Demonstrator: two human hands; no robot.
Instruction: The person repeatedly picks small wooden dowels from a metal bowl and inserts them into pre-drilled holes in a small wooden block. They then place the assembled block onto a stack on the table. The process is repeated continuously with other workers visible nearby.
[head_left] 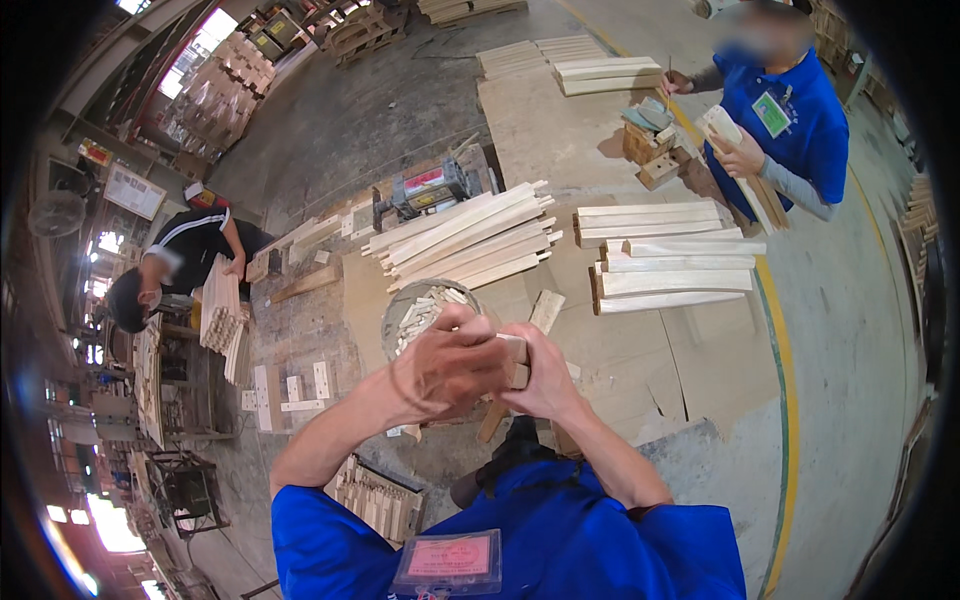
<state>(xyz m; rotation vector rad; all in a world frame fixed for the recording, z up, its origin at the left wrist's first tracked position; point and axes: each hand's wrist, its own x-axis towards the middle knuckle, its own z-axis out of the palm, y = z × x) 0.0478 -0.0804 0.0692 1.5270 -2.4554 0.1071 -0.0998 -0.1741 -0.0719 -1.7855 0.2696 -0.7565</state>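
Wood block (516, 360) between both hands' grip (mostly hidden).

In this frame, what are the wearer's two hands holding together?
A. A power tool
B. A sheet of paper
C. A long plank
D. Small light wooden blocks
D: the left hand and right hand are closed together around small pale wooden blocks, just in front of a round container of wood pieces; the planks lie untouched on the floor beyond.
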